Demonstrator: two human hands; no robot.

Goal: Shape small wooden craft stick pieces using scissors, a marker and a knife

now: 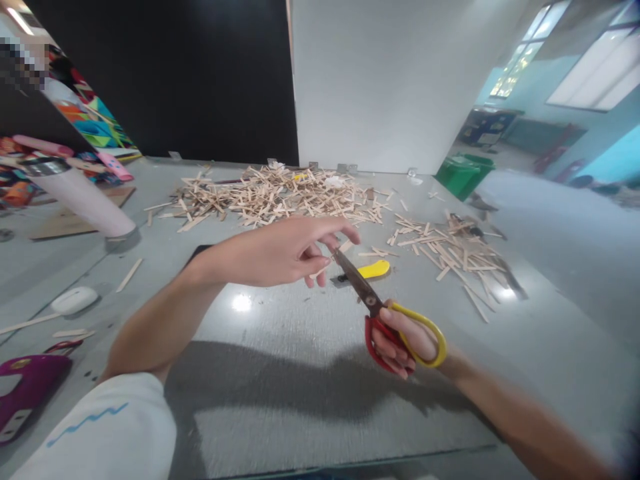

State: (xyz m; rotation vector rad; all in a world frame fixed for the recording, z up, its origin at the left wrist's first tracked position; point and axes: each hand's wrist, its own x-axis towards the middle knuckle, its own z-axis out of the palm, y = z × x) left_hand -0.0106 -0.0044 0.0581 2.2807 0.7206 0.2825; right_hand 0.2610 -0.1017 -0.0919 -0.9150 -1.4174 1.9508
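Note:
My right hand (pixel 400 340) grips a pair of scissors (pixel 367 290) with one red and one yellow handle loop. The dark blades look nearly closed and point up and left, their tips at the fingers of my left hand (pixel 285 250). That hand is bent, the index finger stretched over the blade tips, and a short end of a thin wooden stick (pixel 319 273) shows by the thumb; the fingers hide the rest. A pale stick piece (pixel 345 247) appears just beyond the tips. Behind the blades, a yellow-handled cutter (pixel 375 269) lies on the table.
A large pile of cut wooden sticks (pixel 280 193) spreads along the back, and a smaller heap (pixel 455 247) lies right. On the left are a pink tumbler (pixel 85 200), a white earbud case (pixel 75 301) and a purple phone case (pixel 33 390). A green bin (pixel 463 177) stands beyond the table.

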